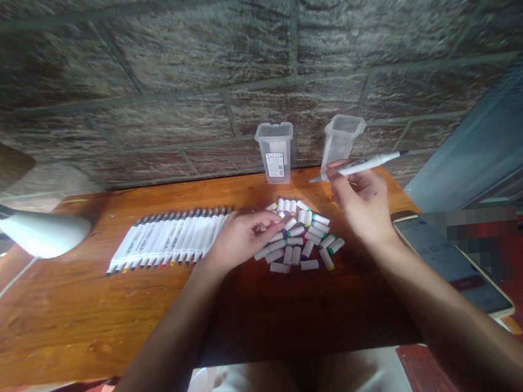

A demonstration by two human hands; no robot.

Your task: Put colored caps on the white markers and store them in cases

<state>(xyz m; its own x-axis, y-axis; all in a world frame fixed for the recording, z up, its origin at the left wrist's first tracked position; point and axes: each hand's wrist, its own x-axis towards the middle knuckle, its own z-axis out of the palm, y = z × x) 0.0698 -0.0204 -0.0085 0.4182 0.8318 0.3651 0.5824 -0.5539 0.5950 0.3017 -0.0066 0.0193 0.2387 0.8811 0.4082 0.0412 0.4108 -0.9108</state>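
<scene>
Between the thumb and fingers of my right hand [359,196] is a white marker [372,162], uncapped, raised above the table and lying nearly level. My left hand [247,234] reaches over the left side of a pile of marker caps [305,232], its thumb and index finger pinched together at the pile. Whatever those fingertips hold, if anything, is too small to make out. The caps are white with coloured ends and lie loose. Left of that hand, a row of uncapped white markers [168,240] lies side by side, its right end partly hidden by the hand.
Two clear plastic containers stand by the brick wall: one with a label [278,142], the other [339,134] behind my right hand. A phone [453,264] lies at the table's right edge. A white lamp [43,229] with its cable is on the left of the wooden table [93,323].
</scene>
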